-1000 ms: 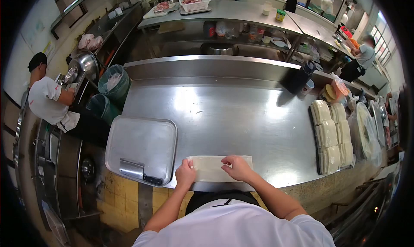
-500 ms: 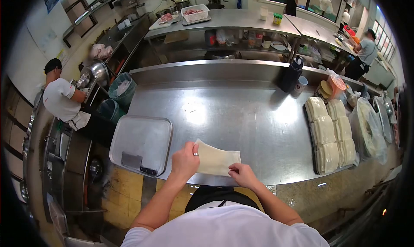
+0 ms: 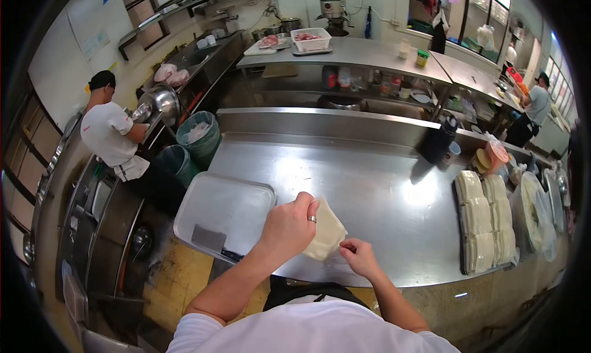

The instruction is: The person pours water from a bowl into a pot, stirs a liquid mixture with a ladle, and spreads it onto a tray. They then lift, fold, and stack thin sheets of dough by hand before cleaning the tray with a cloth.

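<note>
A pale, thin dough sheet (image 3: 327, 231) hangs between my hands above the steel worktop (image 3: 375, 193), its surface drooping and wrinkled. My left hand (image 3: 290, 225), with a ring on one finger, is closed on the sheet's upper left edge and hides part of it. Lower down on the other side, my right hand (image 3: 360, 258) pinches the sheet's right corner with thumb and fingertips. Left of my hands lies a metal tray (image 3: 237, 196), and a cleaver (image 3: 208, 237) rests in it, its handle partly behind my left forearm.
Stacks of dough sheets (image 3: 477, 205) fill a dark tray at the right, beside a plastic-covered container (image 3: 532, 214). A dark bottle (image 3: 440, 140) and a cup (image 3: 452, 153) stand at the back right. A co-worker (image 3: 114, 131) stands at the left near lined bins (image 3: 200, 140).
The dough sheet has been lifted and turned, going from stretched nearly flat to hanging at a slant. My left hand rose to the right; the camera view shifted too.
</note>
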